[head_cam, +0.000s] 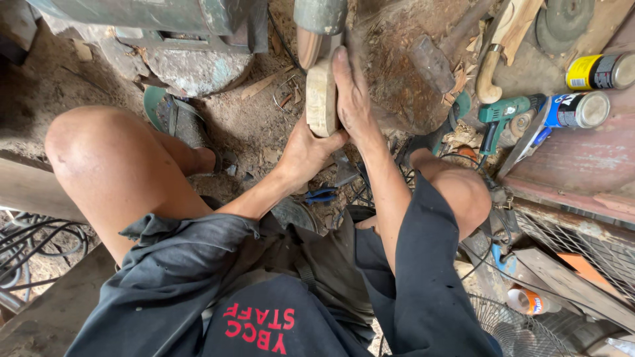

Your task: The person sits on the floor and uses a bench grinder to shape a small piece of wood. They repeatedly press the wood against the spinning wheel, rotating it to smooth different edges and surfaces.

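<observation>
A flat, pale wooden piece point(321, 96) stands on edge in front of me, its top pressed against the round wheel of a green machine point(320, 20). My left hand point(305, 151) grips the piece from below. Flat against the piece's right face lies my right hand point(352, 92), fingers stretched upward along it. I sit low with both bare knees spread to either side of my arms.
A hammer point(433, 59) lies on a wooden stump point(397, 86). To the right are a green power drill point(503, 116), two spray cans point(589, 89) and a curved wooden handle point(493, 69). A sandal point(175, 119) is at my left foot. Cables, a fan grille point(522, 327) and sawdust lie around.
</observation>
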